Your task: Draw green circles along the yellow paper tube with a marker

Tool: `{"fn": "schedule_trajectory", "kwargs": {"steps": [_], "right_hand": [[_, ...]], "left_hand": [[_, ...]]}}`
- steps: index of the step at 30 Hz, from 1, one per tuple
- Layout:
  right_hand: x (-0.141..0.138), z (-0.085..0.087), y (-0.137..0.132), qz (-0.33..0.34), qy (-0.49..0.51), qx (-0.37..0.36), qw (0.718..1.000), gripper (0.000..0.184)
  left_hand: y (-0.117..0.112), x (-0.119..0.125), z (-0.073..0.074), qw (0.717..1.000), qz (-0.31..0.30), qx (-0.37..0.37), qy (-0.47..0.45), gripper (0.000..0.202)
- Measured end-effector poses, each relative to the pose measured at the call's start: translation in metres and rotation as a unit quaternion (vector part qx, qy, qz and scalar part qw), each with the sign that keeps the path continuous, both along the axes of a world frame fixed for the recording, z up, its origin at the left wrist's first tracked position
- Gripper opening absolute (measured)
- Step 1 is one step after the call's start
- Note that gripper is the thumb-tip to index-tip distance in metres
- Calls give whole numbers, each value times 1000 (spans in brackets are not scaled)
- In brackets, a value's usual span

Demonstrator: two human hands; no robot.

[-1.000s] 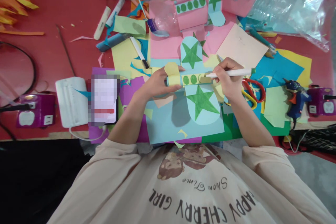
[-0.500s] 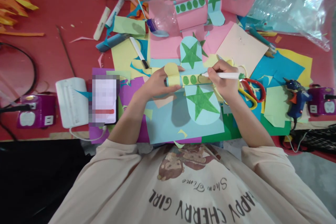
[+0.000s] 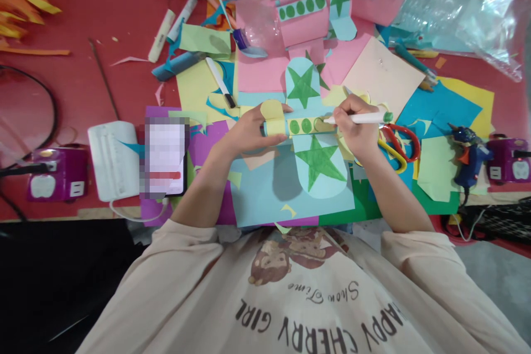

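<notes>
A paper plane lies in front of me: a yellow body strip with green dots (image 3: 301,126) and light blue wings, each bearing a green star (image 3: 319,161). My left hand (image 3: 253,131) is closed around the strip's left end, beside a round yellow paper tab (image 3: 271,108). My right hand (image 3: 357,127) pinches a white marker with a green end (image 3: 365,118). The marker's tip touches the strip just right of the dots.
Coloured paper sheets cover the red table (image 3: 83,83). Red and yellow scissors (image 3: 398,144) and a blue glue gun (image 3: 467,157) lie to the right. A phone (image 3: 164,157) and a white mask (image 3: 112,160) lie to the left. More pink paper planes (image 3: 302,16) and clear plastic sit at the back.
The marker in my right hand has shifted slightly left and back along the yellow strip. My left hand has stayed on the strip's left end.
</notes>
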State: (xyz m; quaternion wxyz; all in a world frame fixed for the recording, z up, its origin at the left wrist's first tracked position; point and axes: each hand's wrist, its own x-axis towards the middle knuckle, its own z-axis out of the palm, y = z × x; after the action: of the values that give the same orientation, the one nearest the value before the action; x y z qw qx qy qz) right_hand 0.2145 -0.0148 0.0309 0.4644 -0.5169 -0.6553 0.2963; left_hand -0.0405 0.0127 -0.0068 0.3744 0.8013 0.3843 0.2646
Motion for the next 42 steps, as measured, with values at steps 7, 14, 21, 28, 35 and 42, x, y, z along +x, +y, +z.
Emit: {"fn": "schedule_trajectory", "kwargs": {"steps": [7,14,21,28,35,42], "right_hand": [[0,3,-1,4,-8,-8,1000,28],[0,2,-2,13,-24,-2,1000,33],[-3,4,-4,8,-31,-4,999,36],[-4,5,-4,15,-40,-6,999,36],[-4,5,-4,38,-10,0,999,32],[-1,2,-2,8,48,-27,998,26]], "left_hand": [[0,0,-1,1000,-3,15,-13,59],[-1,1,1,1000,4,7,-6,60],[-2,1,4,1000,4,-8,-8,56],[-2,1,5,1000,1,-19,-7,57],[-2,1,5,1000,3,-4,0,56],[-2,2,5,1000,6,-7,1,59]]}}
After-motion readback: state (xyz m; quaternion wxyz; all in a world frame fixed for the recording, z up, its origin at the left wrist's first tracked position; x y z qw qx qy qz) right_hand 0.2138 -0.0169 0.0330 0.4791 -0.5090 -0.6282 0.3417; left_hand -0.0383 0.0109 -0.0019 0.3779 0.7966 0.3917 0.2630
